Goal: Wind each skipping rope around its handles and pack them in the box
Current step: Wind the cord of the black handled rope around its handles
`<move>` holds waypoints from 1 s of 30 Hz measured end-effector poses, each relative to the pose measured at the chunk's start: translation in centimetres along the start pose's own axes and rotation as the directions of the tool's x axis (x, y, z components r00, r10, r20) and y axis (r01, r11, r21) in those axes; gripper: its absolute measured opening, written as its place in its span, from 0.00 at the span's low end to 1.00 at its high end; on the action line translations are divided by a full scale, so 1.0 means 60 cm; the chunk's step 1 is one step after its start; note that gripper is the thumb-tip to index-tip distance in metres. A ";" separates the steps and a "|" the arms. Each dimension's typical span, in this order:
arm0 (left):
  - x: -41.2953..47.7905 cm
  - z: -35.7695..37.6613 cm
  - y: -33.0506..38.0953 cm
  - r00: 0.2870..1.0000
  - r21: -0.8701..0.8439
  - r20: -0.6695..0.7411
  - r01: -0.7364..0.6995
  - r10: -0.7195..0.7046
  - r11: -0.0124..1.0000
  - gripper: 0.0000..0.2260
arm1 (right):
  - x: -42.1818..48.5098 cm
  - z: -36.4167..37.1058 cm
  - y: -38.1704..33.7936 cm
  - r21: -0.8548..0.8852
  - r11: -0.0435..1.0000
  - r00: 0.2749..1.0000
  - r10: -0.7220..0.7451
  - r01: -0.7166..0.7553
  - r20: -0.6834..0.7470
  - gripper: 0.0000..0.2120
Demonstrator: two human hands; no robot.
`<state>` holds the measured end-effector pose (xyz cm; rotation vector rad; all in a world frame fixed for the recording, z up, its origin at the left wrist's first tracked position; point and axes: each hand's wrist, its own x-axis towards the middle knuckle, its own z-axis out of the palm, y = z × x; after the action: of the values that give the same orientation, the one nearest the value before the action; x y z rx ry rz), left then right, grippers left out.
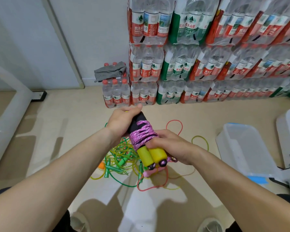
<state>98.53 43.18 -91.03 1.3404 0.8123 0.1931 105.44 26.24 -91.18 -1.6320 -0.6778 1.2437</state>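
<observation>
The pink skipping rope [143,136] is wound in many turns around the middle of its two handles [151,155], which lie side by side, yellow at the near ends and black at the far ends. The bundle is held in the air above the floor [74,131], between both hands. The left hand [122,122] grips the black ends, its fingers [137,108] curled around them. The right hand [172,146] holds the bundle from the right side, where the coils meet the yellow part, with its fingers [156,141] closed on it.

Under the hands a tangled pile of green, yellow and red ropes [122,158] lies on the floor. The clear plastic box [238,148] stands on the floor to the right, apart from the pile. Packs of water bottles [208,64] are stacked against the wall, and a grey cloth [110,72] lies on one low pack.
</observation>
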 end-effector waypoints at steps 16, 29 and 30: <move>-0.023 -0.011 0.010 0.736 0.649 0.121 -0.567 0.667 0.508 0.21 | 0.006 0.001 -0.001 0.339 0.907 0.962 0.271 -0.250 -0.016 0.20; -0.038 0.000 -0.011 0.814 0.550 0.345 -0.579 0.467 0.602 0.29 | -0.001 -0.026 -0.020 0.661 0.701 0.953 0.292 -0.268 0.076 0.26; -0.029 -0.009 -0.010 0.864 0.471 0.279 -0.504 0.420 0.724 0.29 | -0.001 -0.029 -0.021 0.678 0.693 0.953 0.301 -0.247 0.039 0.25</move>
<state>96.75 42.48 -90.87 2.0609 0.3821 0.2656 107.19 26.08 -89.90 -1.1593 0.1077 1.4143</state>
